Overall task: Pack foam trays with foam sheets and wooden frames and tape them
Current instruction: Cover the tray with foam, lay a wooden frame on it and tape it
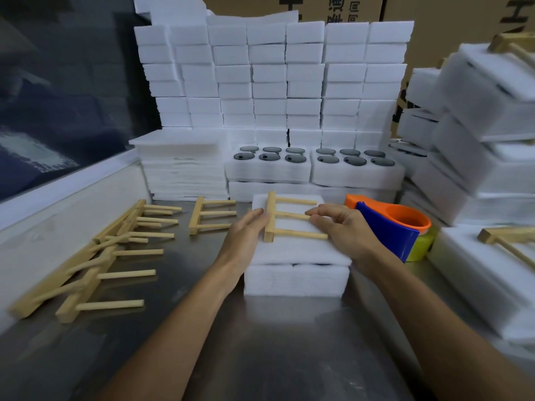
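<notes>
Steel table (269, 357), head view. Back wall of stacked white foam blocks (272, 79) fills the rear, w/ cardboard boxes (434, 21) behind, print cut off at top edge. Right: leaning stacks of packed foam trays (492, 117), blurred, cut off by frame edge; 1 near pack (474, 285) carries a wooden frame on top, only partly in view. Rear left: pile of thin foam sheets (182, 169). Rear centre: 2 open foam trays (312, 176), each w/ 6 round dark pieces in sockets; what the pieces are cannot be told.

Centre: foam tray (295, 277) w/ foam sheet (298, 250) laid over it; contents hidden apart from a dark sliver under the sheet edge. Wooden frame (285, 217) (1 bar, 3 pegs) lies flat on the sheet. Left hand (246, 230): fingers straight, tips against the bar's left side. Right hand (341, 224): fingers curled, pinching the middle peg near its free end.

Tape dispenser (390, 227), blue/orange w/ yellow roll, just right of tray, partly behind the right hand. Loose frames (95, 256) overlap along table's left; 1 more frame (210, 215) lies alone near the left hand.
</notes>
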Available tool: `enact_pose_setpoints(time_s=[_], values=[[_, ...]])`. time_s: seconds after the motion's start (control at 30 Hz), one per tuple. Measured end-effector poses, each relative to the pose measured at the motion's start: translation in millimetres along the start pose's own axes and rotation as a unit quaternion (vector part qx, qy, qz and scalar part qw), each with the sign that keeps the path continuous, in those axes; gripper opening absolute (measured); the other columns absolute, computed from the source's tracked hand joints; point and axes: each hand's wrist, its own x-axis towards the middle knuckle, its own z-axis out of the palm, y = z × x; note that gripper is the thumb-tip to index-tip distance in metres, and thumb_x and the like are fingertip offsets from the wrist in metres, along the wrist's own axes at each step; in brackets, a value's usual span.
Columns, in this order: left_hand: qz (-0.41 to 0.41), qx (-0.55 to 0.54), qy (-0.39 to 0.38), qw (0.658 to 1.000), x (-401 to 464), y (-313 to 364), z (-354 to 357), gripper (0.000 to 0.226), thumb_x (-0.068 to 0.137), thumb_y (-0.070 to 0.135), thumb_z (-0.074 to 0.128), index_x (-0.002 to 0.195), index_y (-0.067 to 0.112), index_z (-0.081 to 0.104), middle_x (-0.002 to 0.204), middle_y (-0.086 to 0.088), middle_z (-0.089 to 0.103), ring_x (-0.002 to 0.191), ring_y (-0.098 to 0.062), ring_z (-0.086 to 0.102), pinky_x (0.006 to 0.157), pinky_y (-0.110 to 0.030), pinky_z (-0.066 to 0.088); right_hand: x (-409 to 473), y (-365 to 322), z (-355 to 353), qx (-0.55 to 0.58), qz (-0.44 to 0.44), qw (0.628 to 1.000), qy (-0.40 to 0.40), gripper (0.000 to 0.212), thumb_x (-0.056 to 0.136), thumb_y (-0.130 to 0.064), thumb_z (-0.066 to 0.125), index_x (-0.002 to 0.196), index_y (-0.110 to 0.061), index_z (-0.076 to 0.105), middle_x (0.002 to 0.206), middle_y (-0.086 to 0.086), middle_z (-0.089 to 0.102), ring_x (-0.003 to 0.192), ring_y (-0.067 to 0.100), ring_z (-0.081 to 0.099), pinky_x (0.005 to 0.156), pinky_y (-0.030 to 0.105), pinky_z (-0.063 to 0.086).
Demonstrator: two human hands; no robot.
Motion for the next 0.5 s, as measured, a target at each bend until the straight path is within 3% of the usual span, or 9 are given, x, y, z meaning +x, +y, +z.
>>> enact_pose_setpoints(time_s=[0.07,0.17,0.23,0.33,0.4,0.47,0.5], values=[[0.004,0.001,-0.007,1.000,-0.3,0.3,-0.5,0.018,0.097,0.031,0.056,0.110,0.030,0.068,0.099,0.032,0.067,0.106,0.005,0.056,0.088,-0.016,0.040,0.5,-0.1,-0.1,-0.001,-0.002,1.000,-0.005,0.022,0.094,-0.020,0.069,0.081,-0.035,0.078,0.099,-0.009,0.073,0.075,0.004,0.066,0.061,0.015,0.053],[0.025,0.007,-0.018,0.999,2.5,-0.4,-2.8,0.043,0.098,0.028,0.055,0.140,0.031,0.051,0.128,0.023,0.048,0.122,-0.001,0.043,0.097,-0.020,0.031,0.5,-0.9,0.4,0.004,-0.002,1.000,-0.005,0.023,0.095,-0.018,0.067,0.082,-0.034,0.077,0.082,-0.019,0.073,0.065,-0.004,0.064,0.056,0.012,0.050],[0.045,0.009,-0.033,0.998,3.7,-0.1,-3.8,0.044,0.099,0.024,0.053,0.142,0.031,0.049,0.140,0.019,0.044,0.128,0.000,0.040,0.098,-0.017,0.030,-1.0,-0.9,1.2,0.016,-0.005,1.000,-0.001,0.022,0.095,-0.017,0.067,0.084,-0.033,0.076,0.080,-0.018,0.073,0.065,-0.006,0.065,0.055,0.011,0.049],[0.059,0.016,-0.045,0.997,4.5,-0.7,-4.6,0.039,0.100,0.023,0.052,0.138,0.031,0.054,0.146,0.010,0.048,0.134,-0.005,0.042,0.111,-0.023,0.031,-2.1,-1.1,5.2,0.012,-0.008,1.000,0.016,0.019,0.097,-0.017,0.065,0.089,-0.030,0.076,0.104,-0.013,0.069,0.079,-0.004,0.066,0.062,0.009,0.049],[0.061,0.019,-0.039,0.997,5.2,-1.0,-4.4,0.034,0.100,0.022,0.052,0.130,0.035,0.058,0.143,0.006,0.053,0.132,-0.009,0.046,0.115,-0.031,0.031,-2.7,-1.3,7.6,-0.020,-0.007,1.000,0.022,0.017,0.100,-0.018,0.059,0.100,-0.025,0.075,0.119,-0.006,0.064,0.097,0.004,0.063,0.078,0.014,0.049],[0.064,0.022,-0.036,0.997,6.1,-1.2,-3.7,0.031,0.100,0.021,0.051,0.127,0.036,0.058,0.141,0.005,0.053,0.132,-0.011,0.046,0.116,-0.035,0.031,-3.8,-1.2,9.0,-0.035,-0.001,0.999,0.032,0.021,0.101,-0.020,0.056,0.116,-0.018,0.071,0.124,-0.001,0.060,0.106,0.013,0.060,0.085,0.022,0.048],[0.063,0.025,-0.037,0.997,6.2,-1.4,-3.6,0.031,0.100,0.021,0.050,0.128,0.034,0.058,0.142,0.004,0.053,0.132,-0.012,0.046,0.116,-0.036,0.030,-4.7,-1.3,9.3,-0.029,0.006,0.999,0.042,0.022,0.101,-0.021,0.056,0.118,-0.016,0.068,0.120,0.000,0.060,0.102,0.012,0.061,0.080,0.021,0.048]])
